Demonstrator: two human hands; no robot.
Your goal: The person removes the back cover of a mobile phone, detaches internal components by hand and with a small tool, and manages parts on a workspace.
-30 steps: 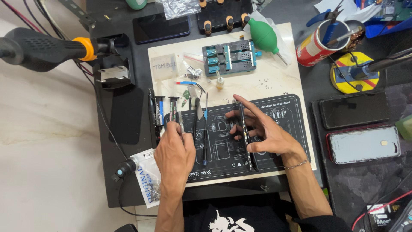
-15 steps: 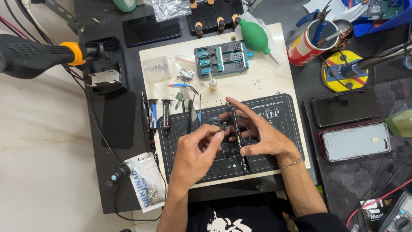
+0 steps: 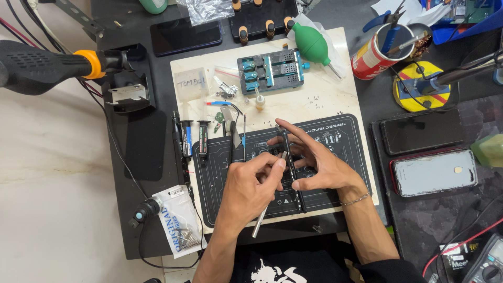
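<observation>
Over a dark work mat, the left hand pinches a slim metal tool, tip aimed right at the phone frame, which runs lengthwise away from the person, steadied by the right hand's fingers.

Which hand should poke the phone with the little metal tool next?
Left. The left hand already grips the metal tool, tip at the phone. The right hand steadies that phone on edge.

— What does the person wear?
— A black shirt with a white print, low in the frame. Both forearms are bare.
— Any jewellery?
— A thin chain bracelet on the right wrist.
</observation>
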